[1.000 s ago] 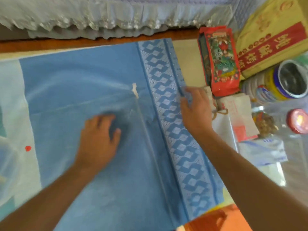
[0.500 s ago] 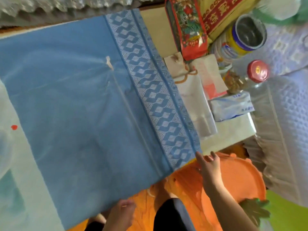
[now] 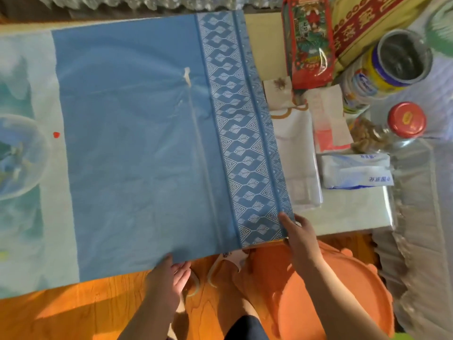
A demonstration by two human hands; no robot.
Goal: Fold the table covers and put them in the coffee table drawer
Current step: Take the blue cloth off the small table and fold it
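A blue table cover (image 3: pixel 137 148) with a white-patterned band along its right side lies flat across the coffee table (image 3: pixel 343 217). My right hand (image 3: pixel 297 235) pinches the cover's near right corner, thumb on top of the patterned band. My left hand (image 3: pixel 169 273) holds the near edge further left, thumb on top and fingers under the cloth. A pale green-and-white cover (image 3: pixel 29 212) lies under the blue one and shows at the left. The drawer is not in view.
On the table's right part stand a red packet (image 3: pixel 308 40), a yellow box (image 3: pixel 372 18), an open tin (image 3: pixel 392 60), a red-lidded jar (image 3: pixel 402 123), a tissue pack (image 3: pixel 355 170) and white plastic bags (image 3: pixel 299 155). A clear dome cover (image 3: pixel 17 158) sits left. An orange stool (image 3: pixel 331 290) stands below.
Both hands left the middle of the cover and came to its near edge. The right hand now pinches the corner and the left hand holds the edge. The view tilted down.
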